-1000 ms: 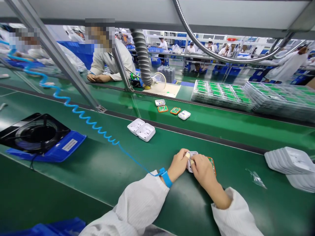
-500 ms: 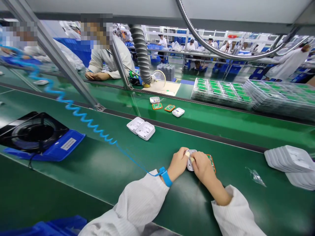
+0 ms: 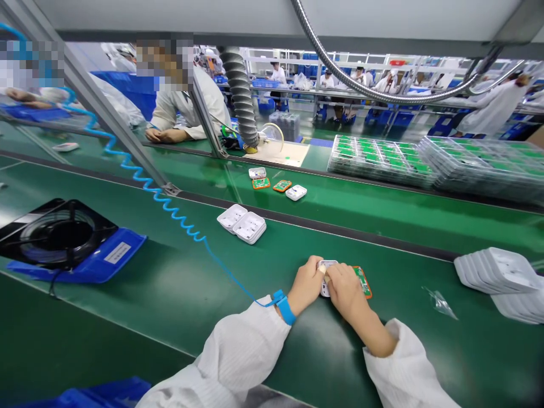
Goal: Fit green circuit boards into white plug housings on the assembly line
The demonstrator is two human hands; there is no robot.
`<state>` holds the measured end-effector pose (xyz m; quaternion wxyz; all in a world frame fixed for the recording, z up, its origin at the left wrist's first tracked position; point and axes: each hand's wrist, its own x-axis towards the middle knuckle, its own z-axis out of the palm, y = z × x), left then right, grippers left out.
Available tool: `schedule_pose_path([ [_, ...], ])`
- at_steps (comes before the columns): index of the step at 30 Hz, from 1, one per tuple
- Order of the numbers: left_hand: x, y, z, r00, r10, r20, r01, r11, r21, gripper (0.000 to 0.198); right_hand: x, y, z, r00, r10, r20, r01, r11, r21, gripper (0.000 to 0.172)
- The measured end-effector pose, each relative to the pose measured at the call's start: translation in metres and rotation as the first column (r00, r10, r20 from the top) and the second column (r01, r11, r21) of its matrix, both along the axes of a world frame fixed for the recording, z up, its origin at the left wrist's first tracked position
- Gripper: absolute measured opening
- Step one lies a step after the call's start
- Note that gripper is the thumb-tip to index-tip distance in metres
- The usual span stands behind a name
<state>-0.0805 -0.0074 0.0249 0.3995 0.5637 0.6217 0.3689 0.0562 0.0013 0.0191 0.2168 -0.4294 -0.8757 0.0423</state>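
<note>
Both of my hands meet over a small white plastic housing [image 3: 326, 266] on the green mat. My left hand [image 3: 306, 283] pinches its left side, and a bandaged fingertip rests on top. My right hand [image 3: 345, 288] curls over its right side and covers most of it. A green circuit board with an orange edge [image 3: 364, 281] lies just right of my right hand, partly under it. A blue wrist strap [image 3: 285, 306] with a coiled blue cord [image 3: 170, 208] is on my left wrist.
Two white housings [image 3: 242, 222] lie ahead on the mat. A stack of white trays [image 3: 501, 277] sits at right, a black fan on a blue base [image 3: 63, 238] at left. On the belt are small boards and housings [image 3: 278, 187]. Trays of green boards [image 3: 382, 158] and seated people are beyond.
My hands have stayed on the white housing, with only small finger shifts. The parts on the belt have moved left. The view has swung slightly.
</note>
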Motion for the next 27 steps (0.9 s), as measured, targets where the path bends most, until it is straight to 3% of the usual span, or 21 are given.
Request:
schedule_pose_path([
  [4, -0.010, 0.008, -0.006, 0.996, 0.044, 0.073, -0.046, 0.999, 0.021, 0.022, 0.010, -0.001, 0.000, 0.998, -0.002, -0.066, 0.002, 1.000, 0.007, 0.016],
  [8, -0.018, 0.011, -0.002, 0.998, 0.050, 0.039, -0.053, 0.997, 0.062, 0.024, 0.014, -0.002, -0.002, 1.000, -0.004, -0.004, 0.005, 0.998, 0.058, 0.019],
  [15, -0.021, 0.008, 0.015, 0.986, -0.104, -0.134, 0.118, 0.988, 0.102, 0.028, 0.008, -0.001, -0.004, 0.999, -0.011, 0.032, 0.007, 0.992, 0.129, 0.023],
  [19, -0.022, 0.005, 0.020, 0.970, -0.179, -0.167, 0.205, 0.966, 0.157, 0.031, 0.012, 0.003, -0.001, 0.992, -0.123, 0.005, 0.122, 0.991, 0.054, 0.010],
  [21, -0.021, 0.003, 0.020, 0.964, -0.226, -0.141, 0.250, 0.950, 0.189, 0.033, 0.016, 0.005, 0.001, 0.984, -0.170, -0.058, 0.169, 0.986, -0.011, 0.025],
  [24, -0.019, 0.002, 0.020, 0.948, -0.306, -0.084, 0.318, 0.913, 0.257, 0.035, 0.021, 0.009, 0.006, 0.992, -0.003, -0.130, -0.018, 0.987, -0.160, 0.046],
  [27, -0.016, 0.001, 0.020, 0.946, -0.317, -0.068, 0.323, 0.903, 0.283, 0.035, 0.022, 0.009, 0.009, 0.977, 0.150, -0.150, -0.184, 0.951, -0.249, 0.041],
])
